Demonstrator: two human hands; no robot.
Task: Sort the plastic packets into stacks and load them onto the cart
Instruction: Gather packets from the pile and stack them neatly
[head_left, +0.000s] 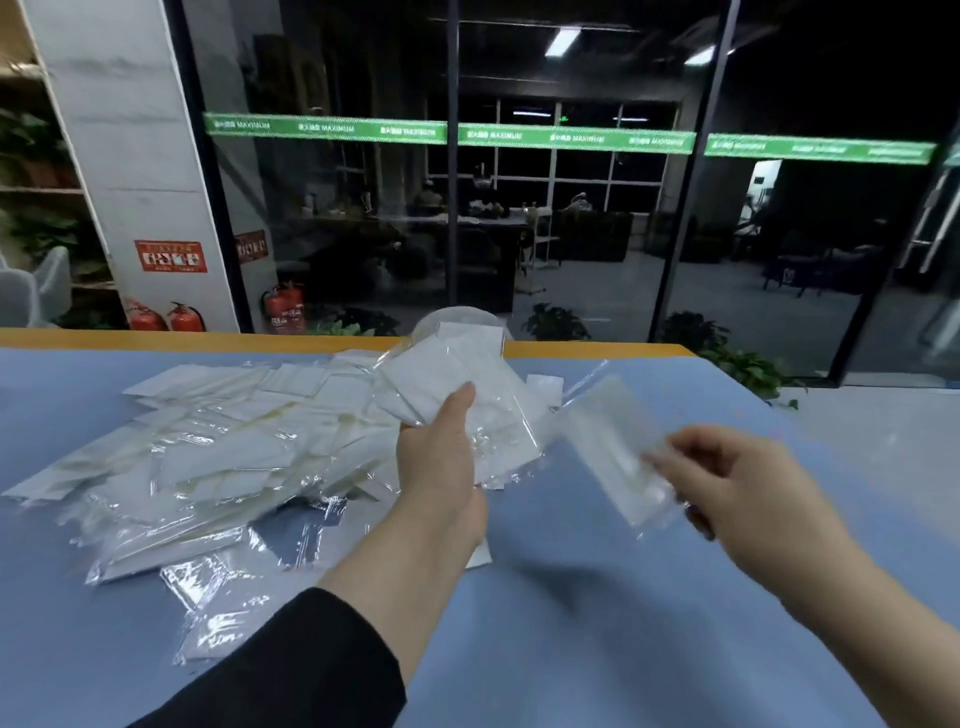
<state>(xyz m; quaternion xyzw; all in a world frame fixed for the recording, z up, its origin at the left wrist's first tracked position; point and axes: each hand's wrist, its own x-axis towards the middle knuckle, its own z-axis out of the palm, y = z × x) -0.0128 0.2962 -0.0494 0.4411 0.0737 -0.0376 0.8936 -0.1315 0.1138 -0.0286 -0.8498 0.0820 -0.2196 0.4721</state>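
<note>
A loose heap of clear plastic packets (218, 457) with white inserts covers the left half of the blue table (597, 623). My left hand (441, 457) is raised above the table's middle and grips a stack of packets (452, 384), thumb on top. My right hand (727, 483) is to its right, blurred, and pinches a single clear packet (608, 447) by its near end. The single packet is apart from the stack. No cart is in view.
The table has an orange far edge (208, 338). Behind it stands a dark glass wall (519, 208) with a green stripe. Fire extinguishers (166, 317) and potted plants (737, 358) stand on the floor beyond. A white pillar (130, 156) rises at left.
</note>
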